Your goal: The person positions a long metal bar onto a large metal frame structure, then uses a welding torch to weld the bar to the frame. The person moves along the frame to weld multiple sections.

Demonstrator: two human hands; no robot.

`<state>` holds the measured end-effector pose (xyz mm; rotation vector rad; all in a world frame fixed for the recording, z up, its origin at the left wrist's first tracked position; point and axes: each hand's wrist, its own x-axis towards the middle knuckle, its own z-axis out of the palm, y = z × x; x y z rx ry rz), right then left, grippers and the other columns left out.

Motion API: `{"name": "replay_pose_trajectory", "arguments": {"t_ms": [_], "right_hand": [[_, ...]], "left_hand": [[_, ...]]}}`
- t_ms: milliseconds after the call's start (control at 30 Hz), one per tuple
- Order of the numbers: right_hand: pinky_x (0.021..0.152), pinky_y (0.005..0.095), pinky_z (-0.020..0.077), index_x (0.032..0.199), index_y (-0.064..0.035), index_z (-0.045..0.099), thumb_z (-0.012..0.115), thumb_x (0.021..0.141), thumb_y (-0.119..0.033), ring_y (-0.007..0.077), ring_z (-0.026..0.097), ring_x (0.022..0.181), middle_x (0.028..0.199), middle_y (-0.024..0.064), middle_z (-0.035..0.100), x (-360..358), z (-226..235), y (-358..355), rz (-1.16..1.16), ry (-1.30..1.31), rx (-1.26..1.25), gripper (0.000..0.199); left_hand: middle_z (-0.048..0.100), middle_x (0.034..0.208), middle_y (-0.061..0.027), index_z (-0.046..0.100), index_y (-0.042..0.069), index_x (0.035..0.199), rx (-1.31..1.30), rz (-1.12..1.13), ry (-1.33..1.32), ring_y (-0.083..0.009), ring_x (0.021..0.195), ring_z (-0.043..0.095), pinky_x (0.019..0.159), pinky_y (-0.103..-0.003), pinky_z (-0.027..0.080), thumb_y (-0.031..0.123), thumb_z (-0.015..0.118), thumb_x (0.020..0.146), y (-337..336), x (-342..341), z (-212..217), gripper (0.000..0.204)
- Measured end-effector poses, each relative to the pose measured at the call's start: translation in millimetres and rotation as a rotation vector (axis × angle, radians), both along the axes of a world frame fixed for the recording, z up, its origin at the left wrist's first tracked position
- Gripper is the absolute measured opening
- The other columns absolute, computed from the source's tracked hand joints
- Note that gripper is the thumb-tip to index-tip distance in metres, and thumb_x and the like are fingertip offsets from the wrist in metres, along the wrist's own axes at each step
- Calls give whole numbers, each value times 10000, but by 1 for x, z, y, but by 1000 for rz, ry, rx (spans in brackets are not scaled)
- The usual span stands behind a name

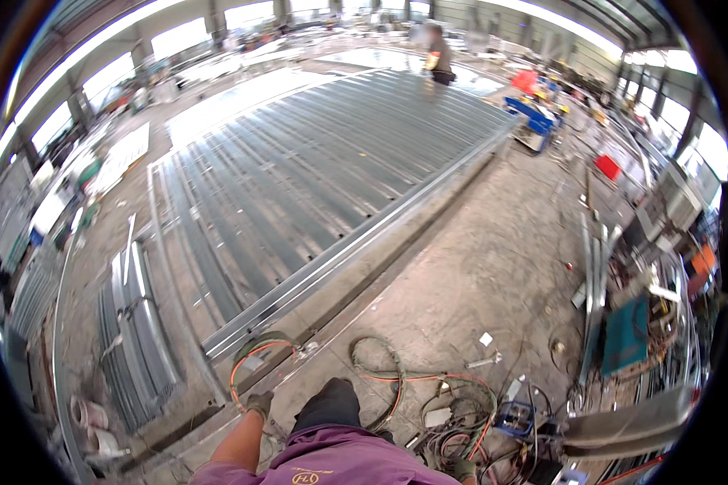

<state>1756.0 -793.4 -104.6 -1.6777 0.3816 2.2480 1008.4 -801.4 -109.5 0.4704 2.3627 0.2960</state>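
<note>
My left hand (259, 402) wears a dark glove and hangs low at my side. It appears closed on a looped orange and green hose (249, 353) that lies by the near corner of a large corrugated metal panel (315, 170). My right hand (462, 467), also gloved, sits at the bottom edge among tangled cables (453, 420). Whether it grips anything is hidden. My dark-trousered knee (332, 404) and purple shirt (340, 461) fill the space between the hands.
A steel frame rail (356, 250) edges the panel. Stacked metal sheets (133, 339) lie at the left. A teal machine (625, 333), steel bars (594, 259) and clutter line the right. Another person (439, 58) stands at the panel's far end. Concrete floor (493, 267) stretches between.
</note>
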Motion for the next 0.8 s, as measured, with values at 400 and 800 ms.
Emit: {"name": "replay_pose_trajectory", "arguments": {"t_ms": [400, 800], "right_hand": [[701, 524, 597, 1206, -29, 644, 533, 1033, -325, 392, 737, 865, 1023, 211, 747, -85, 21, 282, 485, -220, 120, 361], [730, 503, 598, 1200, -5, 640, 530, 1032, -296, 375, 743, 869, 1048, 223, 748, -193, 29, 437, 854, -345, 251, 353]], "left_hand": [[517, 1515, -299, 465, -102, 1474, 314, 501, -260, -374, 1450, 478, 1143, -412, 415, 634, 825, 743, 169, 28, -42, 1099], [486, 1551, -145, 431, 118, 1540, -35, -229, 136, -426, 1389, 487, 1025, -658, 441, 596, 760, 839, 176, -29, -121, 910]]}}
